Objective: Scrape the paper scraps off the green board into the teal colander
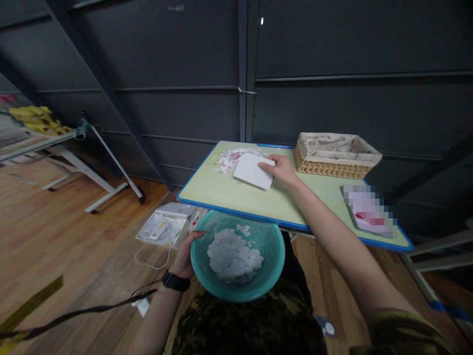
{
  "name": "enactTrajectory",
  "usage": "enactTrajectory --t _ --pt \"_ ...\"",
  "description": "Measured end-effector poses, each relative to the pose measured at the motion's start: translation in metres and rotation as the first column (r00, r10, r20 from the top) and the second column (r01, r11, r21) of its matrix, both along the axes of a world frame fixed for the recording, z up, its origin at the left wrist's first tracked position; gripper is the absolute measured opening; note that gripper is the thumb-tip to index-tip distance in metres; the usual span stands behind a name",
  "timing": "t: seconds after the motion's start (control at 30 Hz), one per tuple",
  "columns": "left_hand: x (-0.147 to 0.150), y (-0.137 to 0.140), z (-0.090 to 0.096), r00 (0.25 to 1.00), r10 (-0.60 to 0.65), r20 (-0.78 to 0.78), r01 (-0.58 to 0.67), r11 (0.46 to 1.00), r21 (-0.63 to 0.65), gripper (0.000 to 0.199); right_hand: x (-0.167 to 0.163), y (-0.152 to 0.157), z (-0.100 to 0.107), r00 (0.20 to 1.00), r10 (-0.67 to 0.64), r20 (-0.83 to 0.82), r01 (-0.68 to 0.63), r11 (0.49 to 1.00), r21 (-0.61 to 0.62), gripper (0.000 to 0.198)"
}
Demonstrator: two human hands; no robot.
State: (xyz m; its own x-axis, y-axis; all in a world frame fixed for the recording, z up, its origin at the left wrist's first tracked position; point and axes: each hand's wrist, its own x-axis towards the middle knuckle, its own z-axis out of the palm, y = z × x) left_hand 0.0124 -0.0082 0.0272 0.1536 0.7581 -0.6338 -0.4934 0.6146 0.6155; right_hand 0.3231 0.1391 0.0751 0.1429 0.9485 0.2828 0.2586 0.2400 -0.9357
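Note:
My left hand (187, 254) grips the left rim of a teal plastic colander (275, 266), held just below the table's front edge. Torn white paper pieces (234, 256) lie heaped in it. Over the table, my right hand (281, 170) pinches a flat white card (253, 171) by its right side, thumb on top. Part of the card covers a pile of white and pinkish paper scraps (231, 159) on the tabletop. The right hand's fingers under the card are hidden.
The table (207, 185) has a yellow top and blue edging. A lined wicker basket (334, 167) stands at its back right, with a pixelated flat item (369, 212) nearer the front. An open white box (162, 227) sits low at left, and a dark strap (92, 309) crosses the lower left.

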Motion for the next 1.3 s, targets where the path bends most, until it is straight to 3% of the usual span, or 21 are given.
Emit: enactTrajectory --t 0.13,0.27,0.47,0.63,0.87,1.0,1.13,1.3 --pt "0.001 0.0 0.001 1.0 0.0 0.007 0.0 1.0 0.016 0.019 -0.019 -0.006 -0.007 0.986 0.139 -0.093 -0.148 0.984 -0.098 0.041" --pt "-0.001 0.001 -0.003 1.0 -0.008 -0.004 0.009 1.0 0.016 0.013 -0.027 -0.006 -0.009 0.982 0.132 -0.133 -0.157 0.968 -0.198 0.038" --pt "0.0 0.001 -0.004 1.0 -0.013 -0.023 0.013 1.0 0.012 0.015 0.004 0.0 0.001 0.973 0.054 -0.227 -0.121 0.948 -0.294 0.035" --pt "0.004 -0.001 0.001 0.999 -0.021 -0.024 0.022 1.0 0.023 0.02 0.032 0.001 0.008 0.977 0.031 -0.212 -0.113 0.916 -0.386 0.027" --pt "0.003 0.0 -0.002 1.0 -0.024 -0.017 0.025 1.0 0.009 0.019 0.02 -0.004 0.007 0.954 0.081 -0.289 -0.17 0.939 -0.298 0.023" --pt "0.001 0.0 -0.002 0.999 -0.032 -0.002 0.032 0.999 -0.004 0.017 -0.003 -0.005 0.0 0.947 0.156 -0.282 -0.253 0.902 -0.35 0.02" --pt "0.001 0.0 -0.004 1.0 -0.029 -0.011 0.029 1.0 -0.001 0.019 -0.001 -0.003 0.003 0.963 0.112 -0.245 -0.204 0.897 -0.392 0.016" --pt "0.002 -0.001 -0.003 0.999 -0.049 -0.008 0.049 0.999 0.003 0.018 0.031 -0.002 0.016 0.988 -0.029 -0.149 -0.039 0.901 -0.431 0.014"
